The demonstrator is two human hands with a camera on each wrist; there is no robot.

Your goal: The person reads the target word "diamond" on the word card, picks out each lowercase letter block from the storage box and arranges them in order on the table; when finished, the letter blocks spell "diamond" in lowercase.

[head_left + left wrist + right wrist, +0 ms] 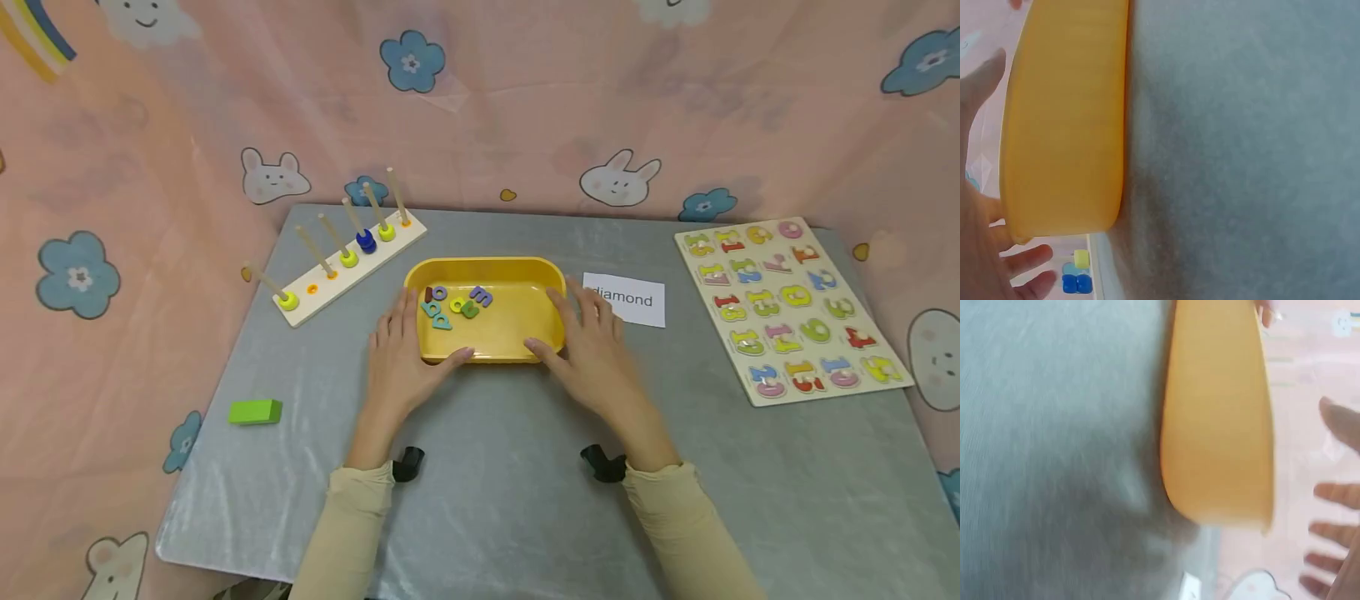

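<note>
A yellow tray (pixel 510 321) stands on the grey table between my hands. Lying in its left half are several small coloured letters (pixel 481 296), among them a purple m. My left hand (pixel 401 362) is at the tray's left end, fingers extended along the side and thumb over the near rim. On the other side my right hand (pixel 596 354) spreads its fingers by the right end, thumb at the near right corner. The left wrist view shows the tray's outer wall (pixel 1066 125) beside the left fingers. In the right wrist view a gap separates the spread fingers (pixel 1335 532) from the tray.
A white card (pixel 637 310) reading "diamond" lies right of the tray, partly behind the right hand. Farther right is a number puzzle board (pixel 707 293). A pegged base (pixel 307 302) with yellow and blue rings stands back left. A green block (pixel 255 412) lies at left.
</note>
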